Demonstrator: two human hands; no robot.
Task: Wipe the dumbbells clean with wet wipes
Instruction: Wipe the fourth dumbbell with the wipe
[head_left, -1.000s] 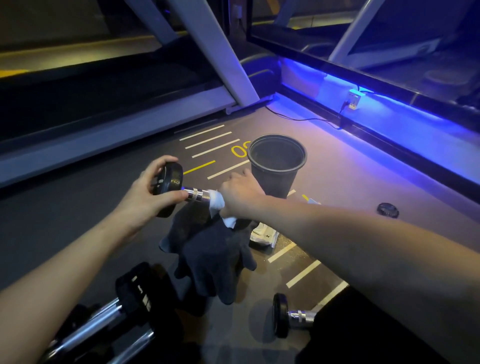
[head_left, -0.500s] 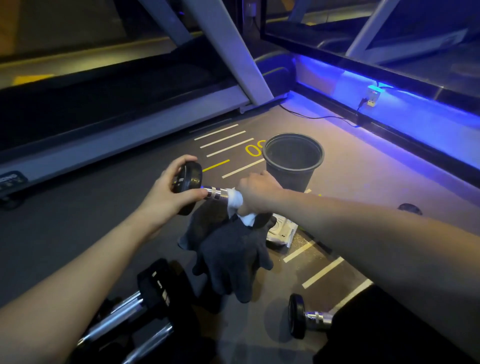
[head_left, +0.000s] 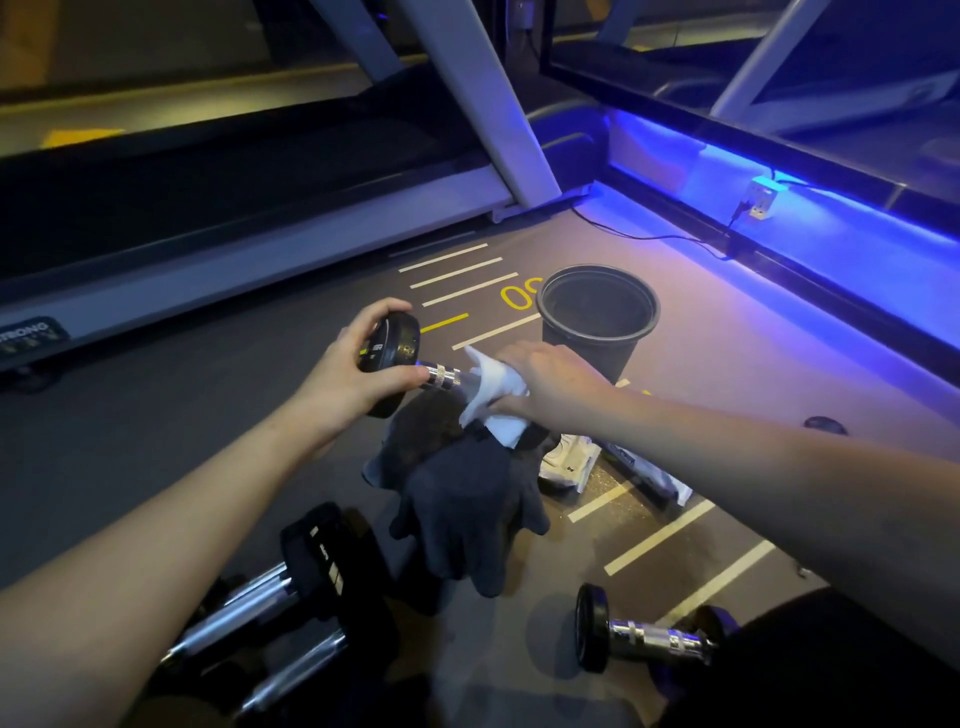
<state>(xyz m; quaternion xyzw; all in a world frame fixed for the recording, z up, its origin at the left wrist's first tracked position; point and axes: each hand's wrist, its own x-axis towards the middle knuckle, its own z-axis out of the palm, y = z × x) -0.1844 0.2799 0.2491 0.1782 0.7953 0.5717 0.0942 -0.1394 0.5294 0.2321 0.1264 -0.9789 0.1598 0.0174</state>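
Dumbbell (head_left: 397, 358) held up over the dark floor, near the black bucket (head_left: 597, 322); left hand (head_left: 353, 374) curls around its black end, right hand (head_left: 545, 376) wraps the white wet wipe (head_left: 488, 384) round the chrome handle, dark gloves (head_left: 467, 509) dangling below.

— Are we seeing the whole black-ended chrome-handled dumbbell (head_left: 410, 358)?
— No, the white wet wipe (head_left: 491, 384) and our right hand (head_left: 550, 382) are covering its far end.
— And the white wipes packet (head_left: 566, 460)?
— The dark grey cloth (head_left: 467, 499) is hiding part of it.
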